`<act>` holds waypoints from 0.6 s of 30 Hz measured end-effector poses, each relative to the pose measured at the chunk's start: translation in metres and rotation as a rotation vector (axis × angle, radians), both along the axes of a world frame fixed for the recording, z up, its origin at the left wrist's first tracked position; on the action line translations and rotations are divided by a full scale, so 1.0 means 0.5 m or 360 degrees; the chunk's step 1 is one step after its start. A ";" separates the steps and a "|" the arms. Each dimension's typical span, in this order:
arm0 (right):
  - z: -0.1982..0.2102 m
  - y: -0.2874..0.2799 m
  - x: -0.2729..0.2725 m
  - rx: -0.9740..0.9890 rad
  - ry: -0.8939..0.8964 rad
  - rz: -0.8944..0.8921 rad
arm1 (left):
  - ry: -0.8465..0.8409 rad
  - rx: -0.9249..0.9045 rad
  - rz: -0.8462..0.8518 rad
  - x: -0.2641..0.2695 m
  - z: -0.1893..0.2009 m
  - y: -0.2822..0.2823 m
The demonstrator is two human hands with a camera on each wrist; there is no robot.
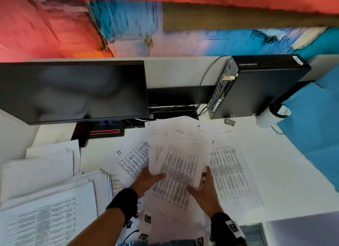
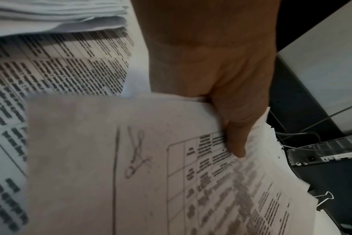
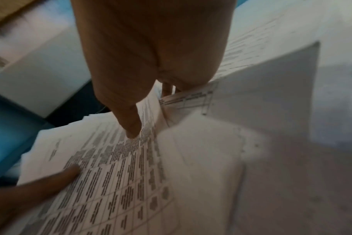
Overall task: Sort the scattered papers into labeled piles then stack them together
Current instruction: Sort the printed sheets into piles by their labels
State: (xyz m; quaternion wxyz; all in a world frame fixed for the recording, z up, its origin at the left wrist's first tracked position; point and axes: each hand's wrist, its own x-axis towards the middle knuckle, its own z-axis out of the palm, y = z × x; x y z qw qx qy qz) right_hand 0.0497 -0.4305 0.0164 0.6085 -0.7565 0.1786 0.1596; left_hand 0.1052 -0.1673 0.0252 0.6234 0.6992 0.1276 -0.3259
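the left hand (image 1: 146, 181) holds the left edge of a bundle of printed papers (image 1: 178, 168) in the middle of the white desk (image 1: 275, 181); its thumb (image 2: 234, 139) lies flat on the top sheet and the other fingers go under the bundle, so they are hidden and i cannot tell how much they are curled. the right hand (image 1: 203, 189) takes the right edge of the same bundle: the thumb (image 3: 129, 120) presses down on the printed table of the top sheet, and the remaining fingers are mostly covered by paper, only two tips show a little in the right wrist view. in that view the left thumb comes in from the near left and rests on the same page. the bundle is lifted a little and fans out toward the far side, above other sheets that lie spread on the desk, one with a handwritten mark (image 1: 119, 152) at its corner. on the near left there are stacked piles of papers (image 1: 45, 200), cut off by the picture edge. far from the hands stand a dark monitor (image 1: 73, 91) and a black computer case (image 1: 260, 86), with a binder clip (image 1: 230, 120) just near the case. the text on all pages is blurred and not readable, and the upper background of the head view is smeared in red and blue colours. the right wrist view is blurry at its right side.
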 end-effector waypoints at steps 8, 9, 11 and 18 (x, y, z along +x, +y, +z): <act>0.117 -0.054 -0.017 0.0033 0.0089 -0.0267 | -0.0057 -0.0260 -0.0244 -0.023 0.112 0.023; 0.146 -0.046 -0.017 0.0097 0.0054 -0.0201 | -0.0076 -0.0282 -0.0274 -0.022 0.128 0.021; 0.200 -0.020 -0.012 0.0252 -0.0082 -0.0112 | -0.0135 -0.0224 -0.0324 -0.016 0.151 0.011; 0.394 0.041 0.041 0.0177 -0.0758 -0.0356 | -0.0491 0.0015 0.0079 0.031 0.271 -0.045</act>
